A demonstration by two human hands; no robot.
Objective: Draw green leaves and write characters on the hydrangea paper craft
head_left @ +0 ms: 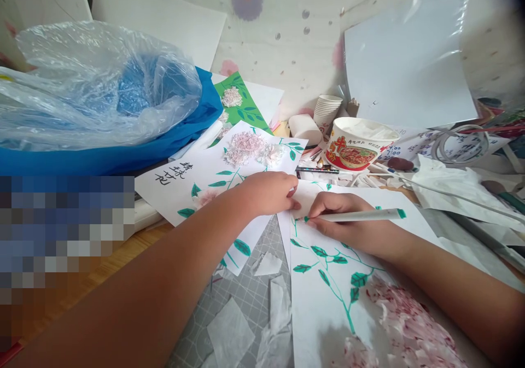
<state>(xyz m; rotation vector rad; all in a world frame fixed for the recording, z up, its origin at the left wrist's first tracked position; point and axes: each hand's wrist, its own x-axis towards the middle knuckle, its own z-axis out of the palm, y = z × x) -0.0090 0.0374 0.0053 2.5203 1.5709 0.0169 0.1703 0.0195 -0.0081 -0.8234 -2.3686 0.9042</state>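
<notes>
My right hand (344, 217) is closed around a green-tipped marker pen (369, 215). Its tip touches a white sheet of paper (311, 313) near the top left, at a green drawn stem. Green branches and leaves (324, 252) cover part of this sheet, and a pink crumpled-tissue flower (414, 319) sits on its lower right. My left hand (273, 193), fingers curled, presses on the sheet's upper left edge; its fingertips are partly hidden. Under my left forearm lies a second white sheet (164, 198) with tissue flowers (246, 148), green leaves and black handwritten characters.
A grey gridded cutting mat (192, 329) carries torn tissue pieces (230, 327). Behind stand an instant noodle bowl (356, 144) and stacked paper cups (327, 111). Blue cloth and clear plastic (115, 94) bulk up at left. A green flower card (246, 103) lies at the back; a cable (443, 193) crosses at right.
</notes>
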